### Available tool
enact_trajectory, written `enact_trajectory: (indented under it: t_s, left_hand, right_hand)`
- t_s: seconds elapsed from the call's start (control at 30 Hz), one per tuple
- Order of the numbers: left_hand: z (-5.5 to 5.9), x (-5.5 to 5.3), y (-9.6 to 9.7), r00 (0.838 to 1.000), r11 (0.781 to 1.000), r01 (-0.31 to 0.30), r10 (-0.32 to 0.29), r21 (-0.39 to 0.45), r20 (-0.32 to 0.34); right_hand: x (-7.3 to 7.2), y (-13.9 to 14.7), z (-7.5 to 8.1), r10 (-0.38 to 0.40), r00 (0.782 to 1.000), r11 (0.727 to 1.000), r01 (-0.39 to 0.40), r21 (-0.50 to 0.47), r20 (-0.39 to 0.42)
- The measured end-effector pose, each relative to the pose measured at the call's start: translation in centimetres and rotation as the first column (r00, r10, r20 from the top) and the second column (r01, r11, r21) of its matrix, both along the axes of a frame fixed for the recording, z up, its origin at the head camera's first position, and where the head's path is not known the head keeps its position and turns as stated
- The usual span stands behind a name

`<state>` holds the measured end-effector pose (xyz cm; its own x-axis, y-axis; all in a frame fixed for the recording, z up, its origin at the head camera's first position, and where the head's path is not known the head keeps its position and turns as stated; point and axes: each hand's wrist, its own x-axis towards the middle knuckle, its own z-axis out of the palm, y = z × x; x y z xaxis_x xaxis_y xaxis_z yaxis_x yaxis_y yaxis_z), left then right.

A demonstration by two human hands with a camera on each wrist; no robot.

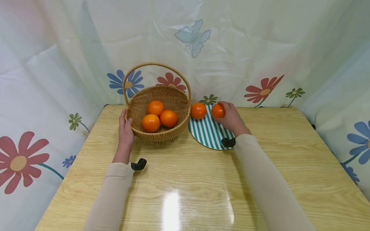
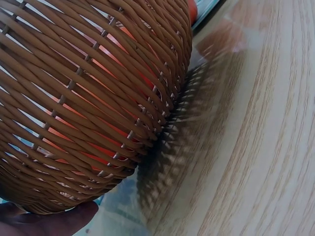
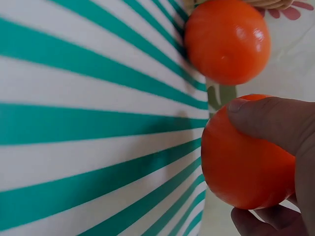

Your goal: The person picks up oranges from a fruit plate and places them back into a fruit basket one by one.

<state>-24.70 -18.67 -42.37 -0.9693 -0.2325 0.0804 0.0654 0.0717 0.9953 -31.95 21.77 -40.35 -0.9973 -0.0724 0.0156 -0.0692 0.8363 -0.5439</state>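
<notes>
In the head view, my right hand (image 1: 231, 119) grips an orange persimmon (image 1: 217, 111) over the far part of a round green-and-white striped mat (image 1: 208, 133). The right wrist view shows the thumb (image 3: 268, 118) across the fruit and other fingertips below it. A second persimmon (image 1: 198, 111) sits left of it at the mat's far left edge. My left hand (image 1: 126, 133) rests against the left side of the wicker basket (image 1: 157, 137), thumb near the rim. Three persimmons (image 1: 151, 123) lie inside the basket. Some left fingers are hidden.
The basket's tall arched handle (image 1: 156, 64) stands upright. Beneath everything is a light wooden table (image 1: 185, 179) with a glossy surface. A floral curtain (image 1: 231, 64) hangs right behind its far edge and along both sides.
</notes>
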Motion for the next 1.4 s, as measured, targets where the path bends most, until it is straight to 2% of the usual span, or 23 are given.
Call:
enact_trajectory:
  t_s: [0.27,0.57,0.7,0.87,1.1,1.23,1.4]
  left_hand:
    - [0.3,-0.1,-0.1,1.000,1.000,0.005,-0.005,0.014,0.006]
    - [0.7,-0.1,-0.3,1.000,1.000,0.018,-0.018,-0.011,-0.002]
    - [0.8,-0.2,-0.3,1.000,1.000,0.018,-0.018,-0.024,-0.005]
    - [1.0,-0.4,-0.3,1.000,0.999,0.016,-0.017,-0.028,-0.003]
    - [1.0,-0.6,-0.4,1.000,0.999,0.015,-0.015,-0.030,0.003]
    - [0.9,-0.3,-0.2,0.999,0.999,0.007,-0.006,-0.043,0.033]
    - [0.7,0.2,0.0,0.999,0.999,0.006,-0.005,-0.040,0.040]
  right_hand:
    - [1.0,-1.0,1.5,0.040,0.997,0.999,-0.042,-0.033,-0.061]
    - [2.1,-2.5,3.3,0.087,0.985,0.993,-0.098,-0.069,-0.152]
    - [2.5,-3.0,4.1,0.116,0.973,0.989,-0.132,-0.066,-0.200]
    - [3.3,-3.6,5.8,0.143,0.948,0.982,-0.171,-0.075,-0.283]
    - [5.1,-5.0,8.3,0.125,0.932,0.971,-0.186,-0.151,-0.339]
    - [6.2,-6.0,8.7,0.140,0.926,0.957,-0.217,-0.191,-0.351]
    - [7.0,-7.4,8.8,0.189,0.906,0.947,-0.270,-0.173,-0.380]
